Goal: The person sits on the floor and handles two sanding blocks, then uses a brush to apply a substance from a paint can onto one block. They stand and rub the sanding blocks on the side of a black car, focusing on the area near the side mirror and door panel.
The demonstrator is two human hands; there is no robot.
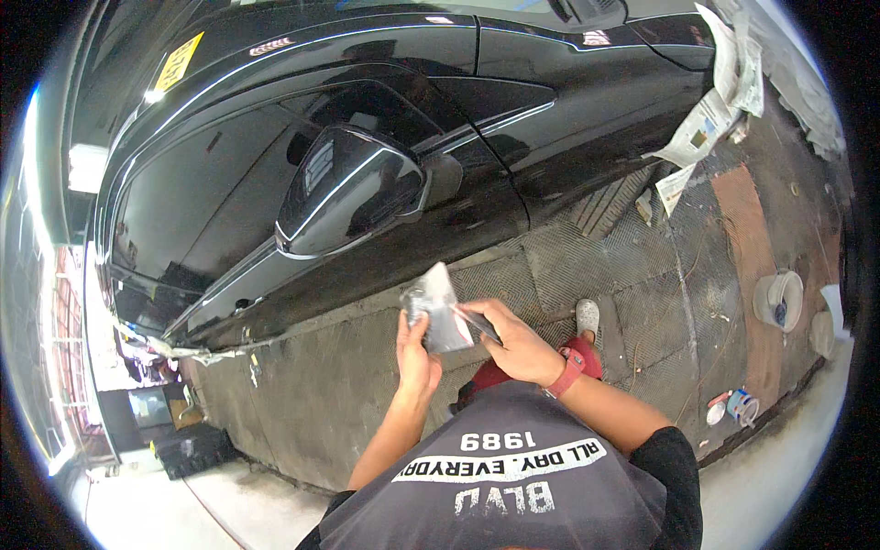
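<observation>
My left hand (417,356) grips a small clear-and-silvery plastic packet (444,323) in front of my body, thumb lying across its face. At the packet's right side, my right hand (521,346) is closed around a slim dark object (481,324), whose kind I cannot make out. The fingertips of that hand reach to the packet's edge. Beyond both hands stands a glossy black car (577,119), its side mirror (353,192) jutting out toward me.
Newspaper masking sheets (701,128) hang by the car's front end. At the right are a white bucket (777,301), an open can (742,407) and a brown strip (747,247) on the dark matted floor (632,293). A black case (192,449) sits at the lower left.
</observation>
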